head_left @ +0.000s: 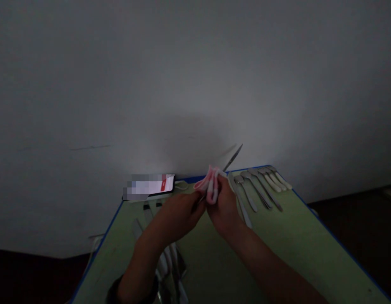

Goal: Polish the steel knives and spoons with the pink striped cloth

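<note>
Above the far part of the table, both of my hands meet around a table knife and a folded cloth. My left hand (pixel 182 213) is closed on the near end of the knife, most of which its fingers cover. The knife's metal blade (pixel 233 157) sticks out past the cloth, pointing up and to the right. Pink and white, the cloth (pixel 211 190) is wrapped about the middle of the knife. My right hand (pixel 225 209) is closed around this cloth, pressing it on the knife, whose middle stretch is hidden.
Right of my hands lie a table knife (pixel 241 200), a small fork (pixel 247 196), several spoons (pixel 257 185) and white-handled cutlery (pixel 277 180). More cutlery (pixel 173 261) lies under my left forearm. A lit phone (pixel 154 185) leans at the back left of the green table (pixel 296 253), before a wall (pixel 195 84).
</note>
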A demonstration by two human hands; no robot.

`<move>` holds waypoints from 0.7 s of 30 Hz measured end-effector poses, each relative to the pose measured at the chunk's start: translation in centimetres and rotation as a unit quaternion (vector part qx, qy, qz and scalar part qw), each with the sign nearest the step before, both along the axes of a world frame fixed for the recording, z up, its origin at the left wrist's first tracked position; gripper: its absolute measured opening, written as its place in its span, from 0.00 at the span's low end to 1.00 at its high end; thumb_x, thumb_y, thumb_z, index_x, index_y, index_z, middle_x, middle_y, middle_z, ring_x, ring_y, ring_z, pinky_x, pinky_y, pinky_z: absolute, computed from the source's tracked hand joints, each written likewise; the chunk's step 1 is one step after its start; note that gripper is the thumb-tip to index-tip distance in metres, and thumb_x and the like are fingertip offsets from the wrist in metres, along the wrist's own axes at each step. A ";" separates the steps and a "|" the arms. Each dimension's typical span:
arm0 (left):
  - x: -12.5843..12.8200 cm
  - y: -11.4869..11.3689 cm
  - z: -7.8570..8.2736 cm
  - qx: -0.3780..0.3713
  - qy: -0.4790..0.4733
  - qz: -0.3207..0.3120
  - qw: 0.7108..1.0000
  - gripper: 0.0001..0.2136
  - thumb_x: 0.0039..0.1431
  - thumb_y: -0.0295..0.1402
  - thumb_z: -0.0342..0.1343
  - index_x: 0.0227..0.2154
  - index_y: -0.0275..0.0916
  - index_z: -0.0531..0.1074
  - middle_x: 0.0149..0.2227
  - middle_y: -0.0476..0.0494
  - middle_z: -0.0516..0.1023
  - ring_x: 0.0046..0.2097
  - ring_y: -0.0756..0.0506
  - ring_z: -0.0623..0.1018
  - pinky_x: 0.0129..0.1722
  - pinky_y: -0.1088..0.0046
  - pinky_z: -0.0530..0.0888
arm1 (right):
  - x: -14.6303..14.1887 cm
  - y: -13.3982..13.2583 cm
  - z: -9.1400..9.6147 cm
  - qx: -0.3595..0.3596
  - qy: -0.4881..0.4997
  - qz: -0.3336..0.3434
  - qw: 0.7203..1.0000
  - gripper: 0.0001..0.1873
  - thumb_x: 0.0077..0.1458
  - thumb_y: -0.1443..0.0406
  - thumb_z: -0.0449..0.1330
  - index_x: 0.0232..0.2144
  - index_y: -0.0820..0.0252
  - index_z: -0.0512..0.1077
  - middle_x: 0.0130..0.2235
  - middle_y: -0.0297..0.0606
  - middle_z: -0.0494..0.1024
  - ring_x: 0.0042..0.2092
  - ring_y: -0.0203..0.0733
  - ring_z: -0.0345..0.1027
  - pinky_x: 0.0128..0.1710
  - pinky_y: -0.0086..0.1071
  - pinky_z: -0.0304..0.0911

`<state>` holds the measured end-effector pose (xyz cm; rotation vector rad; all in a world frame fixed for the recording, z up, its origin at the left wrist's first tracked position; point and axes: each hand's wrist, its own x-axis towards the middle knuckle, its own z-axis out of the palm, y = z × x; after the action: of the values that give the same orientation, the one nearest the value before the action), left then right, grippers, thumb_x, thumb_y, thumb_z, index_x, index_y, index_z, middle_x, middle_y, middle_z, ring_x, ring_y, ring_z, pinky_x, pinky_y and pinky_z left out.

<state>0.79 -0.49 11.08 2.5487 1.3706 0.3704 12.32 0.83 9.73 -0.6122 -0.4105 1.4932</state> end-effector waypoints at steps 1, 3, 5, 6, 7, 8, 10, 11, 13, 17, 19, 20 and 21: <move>0.0 -0.1 -0.1 -0.013 0.003 0.002 1.000 0.13 0.65 0.36 0.40 0.34 0.39 0.69 0.32 0.43 0.78 0.32 0.45 0.76 0.30 0.71 0.67 | 0.0 0.0 0.0 -0.011 0.003 0.005 1.000 0.13 0.51 0.59 0.53 0.20 0.60 0.68 0.21 0.32 0.73 0.22 0.33 0.65 0.26 0.28 0.63; -0.2 -0.4 -0.4 -0.049 0.000 -0.003 0.999 0.16 0.66 0.38 0.36 0.35 0.40 0.69 0.32 0.42 0.78 0.32 0.45 0.76 0.30 0.71 0.67 | 0.3 0.3 0.0 -0.039 0.016 0.017 0.999 0.13 0.51 0.61 0.53 0.20 0.60 0.68 0.20 0.32 0.74 0.22 0.32 0.66 0.26 0.26 0.63; -0.5 -0.8 -0.4 -0.091 -0.001 -0.009 0.996 0.19 0.67 0.39 0.34 0.34 0.40 0.69 0.30 0.43 0.77 0.30 0.46 0.76 0.28 0.72 0.67 | 1.1 0.9 0.0 -0.042 0.025 0.007 0.999 0.12 0.51 0.61 0.53 0.21 0.61 0.68 0.20 0.33 0.74 0.23 0.32 0.67 0.26 0.25 0.63; -0.7 -1.0 -0.3 -0.108 0.001 -0.008 0.994 0.19 0.67 0.40 0.34 0.32 0.39 0.69 0.28 0.44 0.77 0.29 0.47 0.75 0.27 0.72 0.66 | 1.6 1.3 0.0 -0.041 0.030 0.000 0.999 0.12 0.51 0.60 0.53 0.21 0.61 0.68 0.20 0.33 0.74 0.23 0.31 0.67 0.26 0.24 0.62; -0.8 -1.2 -0.2 -0.122 0.002 -0.004 0.993 0.19 0.66 0.41 0.35 0.31 0.39 0.69 0.28 0.45 0.76 0.29 0.47 0.75 0.27 0.72 0.66 | 2.2 1.7 -0.1 -0.037 0.035 -0.007 0.999 0.12 0.51 0.60 0.53 0.22 0.61 0.68 0.21 0.34 0.75 0.22 0.31 0.66 0.24 0.23 0.62; -1.0 -1.3 0.0 -0.131 0.002 0.000 0.991 0.19 0.66 0.42 0.35 0.31 0.39 0.68 0.28 0.46 0.76 0.29 0.47 0.75 0.27 0.72 0.66 | 2.7 2.1 -0.1 -0.030 0.040 -0.014 0.999 0.12 0.51 0.60 0.53 0.23 0.61 0.67 0.21 0.34 0.75 0.22 0.30 0.65 0.23 0.23 0.61; -1.2 -1.4 0.3 -0.140 0.002 0.001 0.990 0.19 0.66 0.43 0.35 0.32 0.39 0.68 0.28 0.47 0.75 0.29 0.48 0.74 0.28 0.72 0.66 | 3.7 2.7 -0.1 -0.016 0.041 -0.023 0.999 0.11 0.51 0.59 0.53 0.23 0.61 0.67 0.21 0.34 0.74 0.21 0.29 0.64 0.21 0.21 0.59; -1.3 -1.4 0.4 -0.141 0.004 0.001 0.990 0.19 0.66 0.43 0.34 0.32 0.39 0.67 0.27 0.47 0.74 0.28 0.48 0.74 0.27 0.73 0.66 | 4.1 2.9 -0.1 -0.014 0.043 -0.025 0.999 0.11 0.51 0.60 0.53 0.24 0.60 0.66 0.21 0.34 0.74 0.21 0.29 0.64 0.20 0.21 0.58; -1.4 -1.4 0.6 -0.145 0.008 0.000 0.989 0.19 0.66 0.43 0.35 0.30 0.39 0.67 0.25 0.48 0.73 0.26 0.49 0.72 0.26 0.73 0.65 | 4.7 3.0 0.1 -0.019 0.053 -0.021 0.998 0.10 0.50 0.60 0.53 0.24 0.60 0.66 0.21 0.33 0.74 0.21 0.29 0.64 0.17 0.19 0.56; -1.6 -1.4 0.6 -0.182 0.017 -0.007 0.983 0.20 0.65 0.43 0.36 0.27 0.39 0.67 0.22 0.49 0.72 0.24 0.50 0.71 0.24 0.75 0.63 | 4.9 2.5 0.6 -0.035 0.073 -0.023 0.996 0.09 0.49 0.60 0.54 0.23 0.60 0.64 0.19 0.32 0.72 0.20 0.28 0.64 0.16 0.18 0.56; -1.5 -1.4 0.4 -0.210 0.029 -0.006 0.977 0.18 0.64 0.41 0.38 0.27 0.39 0.67 0.23 0.49 0.73 0.25 0.50 0.72 0.24 0.75 0.63 | 4.6 2.1 0.8 -0.043 0.067 -0.026 0.997 0.08 0.48 0.61 0.54 0.22 0.60 0.64 0.18 0.31 0.72 0.20 0.29 0.64 0.17 0.20 0.57; -1.4 -1.4 0.3 -0.219 0.036 -0.004 0.975 0.16 0.64 0.40 0.39 0.27 0.38 0.67 0.24 0.48 0.74 0.26 0.49 0.72 0.25 0.75 0.63 | 4.3 1.9 0.8 -0.043 0.061 -0.024 0.997 0.08 0.47 0.61 0.55 0.23 0.59 0.64 0.18 0.31 0.72 0.20 0.30 0.65 0.17 0.20 0.57; -1.2 -1.3 0.2 -0.223 0.040 -0.002 0.974 0.15 0.63 0.38 0.40 0.28 0.38 0.68 0.25 0.47 0.74 0.27 0.49 0.73 0.25 0.75 0.63 | 4.0 1.7 0.8 -0.042 0.056 -0.019 0.997 0.07 0.46 0.61 0.55 0.23 0.59 0.64 0.18 0.30 0.71 0.20 0.31 0.66 0.16 0.21 0.57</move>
<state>-0.39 -1.80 11.26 2.2115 1.2981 -0.0446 16.34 2.50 10.55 -0.5967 -0.2499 1.5052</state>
